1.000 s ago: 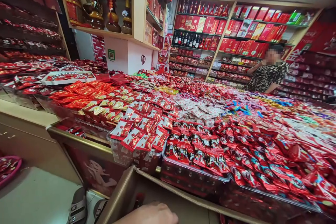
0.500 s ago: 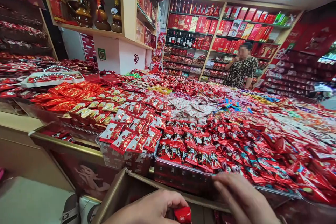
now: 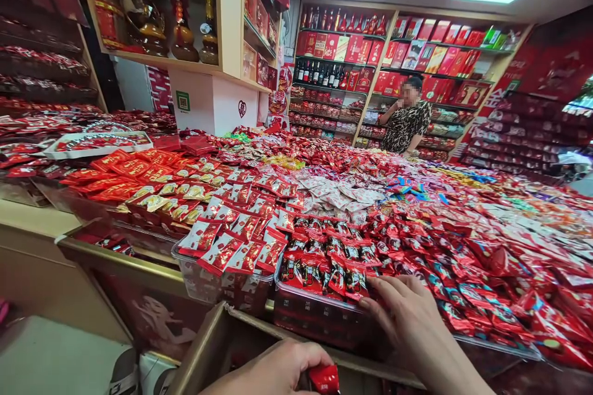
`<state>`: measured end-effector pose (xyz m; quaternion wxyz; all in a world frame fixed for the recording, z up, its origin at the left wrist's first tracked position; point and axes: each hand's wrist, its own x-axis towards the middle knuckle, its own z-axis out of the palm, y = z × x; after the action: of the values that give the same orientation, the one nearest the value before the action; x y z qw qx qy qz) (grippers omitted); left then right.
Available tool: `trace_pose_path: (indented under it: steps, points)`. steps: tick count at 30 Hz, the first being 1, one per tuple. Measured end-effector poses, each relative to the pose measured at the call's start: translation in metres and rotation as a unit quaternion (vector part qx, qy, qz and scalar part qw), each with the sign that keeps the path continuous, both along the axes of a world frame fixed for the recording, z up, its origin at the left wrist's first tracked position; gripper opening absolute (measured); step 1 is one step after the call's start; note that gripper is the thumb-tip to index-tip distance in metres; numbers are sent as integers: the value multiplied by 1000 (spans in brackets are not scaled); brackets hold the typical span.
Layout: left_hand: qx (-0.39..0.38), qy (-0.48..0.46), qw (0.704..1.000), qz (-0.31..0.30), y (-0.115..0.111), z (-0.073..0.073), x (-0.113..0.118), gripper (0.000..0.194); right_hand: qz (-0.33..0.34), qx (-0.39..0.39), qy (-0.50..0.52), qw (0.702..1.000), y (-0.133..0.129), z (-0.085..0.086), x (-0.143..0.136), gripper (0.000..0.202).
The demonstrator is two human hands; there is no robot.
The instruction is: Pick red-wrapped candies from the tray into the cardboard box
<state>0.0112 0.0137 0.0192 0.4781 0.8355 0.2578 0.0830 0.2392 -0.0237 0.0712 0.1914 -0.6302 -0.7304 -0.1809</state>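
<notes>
My left hand [image 3: 273, 371] sits at the bottom edge, over an open cardboard box [image 3: 210, 339], closed around a small red wrapped packet [image 3: 324, 378]. My right hand [image 3: 407, 315] reaches forward with its fingers spread, resting on the red-and-black wrapped sweets [image 3: 324, 265] piled in a clear plastic tray [image 3: 315, 315] at the display's near edge. Whether those fingers grip a sweet cannot be told. To the left stands a second clear tray [image 3: 217, 278] with red-and-white packets.
A wide display of red wrapped sweets [image 3: 463, 241] fills the middle and right. A person [image 3: 407, 120] in a patterned top stands at the back by shelves of red boxes and bottles [image 3: 370, 55]. Shelves with ornate bottles [image 3: 180, 31] are at left, floor and sandals [image 3: 125, 376] below.
My right hand has come into view and moved forward and left onto the tray of red-and-black sweets. My left hand has lifted out of the box with a red packet.
</notes>
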Motion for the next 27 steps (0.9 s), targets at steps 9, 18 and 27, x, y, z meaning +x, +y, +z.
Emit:
trace_pose_path:
  steps: [9,18,27]
  points:
    - [-60,-46,997,18,-3,3,4,22,5,-21,-4,1000,9,3,-22,38]
    - [-315,-235,913,107,-5,22,8,33,113,3,129,985,-16,10,-26,28]
    - [-353,-231,899,115,-8,22,9,29,87,-257,492,827,-46,-16,-59,29]
